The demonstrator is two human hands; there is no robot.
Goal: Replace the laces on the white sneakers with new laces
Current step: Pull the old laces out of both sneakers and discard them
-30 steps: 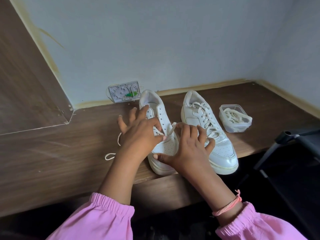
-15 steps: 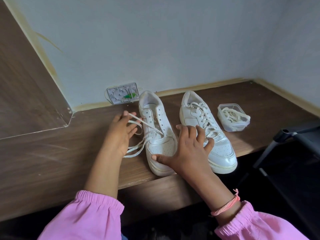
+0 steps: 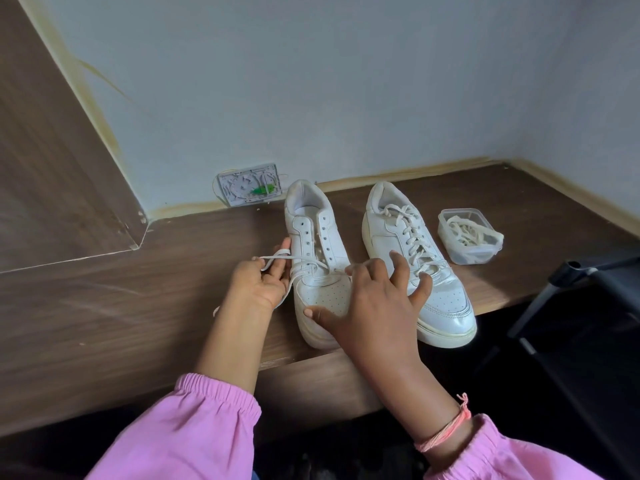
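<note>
Since a moment ago, more white lace (image 3: 277,258) has come out of the left sneaker (image 3: 320,258); its upper eyelets now sit bare. The left hand (image 3: 261,282) pinches that lace at nine o'clock of the shoe. The right hand (image 3: 372,299) rests spread-fingered on the toe. At three o'clock stand the laced right sneaker (image 3: 415,261) and a plastic tub of laces (image 3: 467,237).

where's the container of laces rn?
Head view, far right on the desk: the clear container sits just right of the still-laced sneaker, near the corner.
</note>
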